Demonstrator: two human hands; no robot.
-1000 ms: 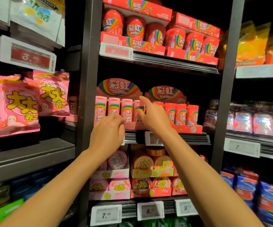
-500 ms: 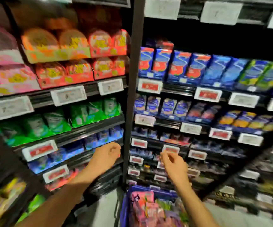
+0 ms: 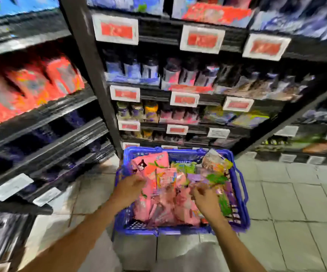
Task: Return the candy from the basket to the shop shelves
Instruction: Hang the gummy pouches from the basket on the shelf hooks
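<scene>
A blue basket (image 3: 242, 195) is sitting on the gray tile floor (image 3: 296, 213), right in front of the dark shop shelves (image 3: 91, 61). It is holding lots of candy bags (image 3: 166, 209), mostly pink ones, with green and purple ones toward 2 o'clock inside it. One big pink bag (image 3: 151, 162) is standing up at about 11 o'clock in the basket.

Both hands are reaching down over the candy. The left hand (image 3: 128, 190) is hovering at 9 o'clock over the pile, with its fingers bent down against the pink bags. The picture is too blurry to tell if it is holding one. The right hand (image 3: 205, 200) is hovering at 3 o'clock, fingers loosely curled with the tips close together. I cannot tell if it is pinching anything.

The shelves at 12 o'clock are carrying rows of small packs and red price tags (image 3: 116, 29).
</scene>
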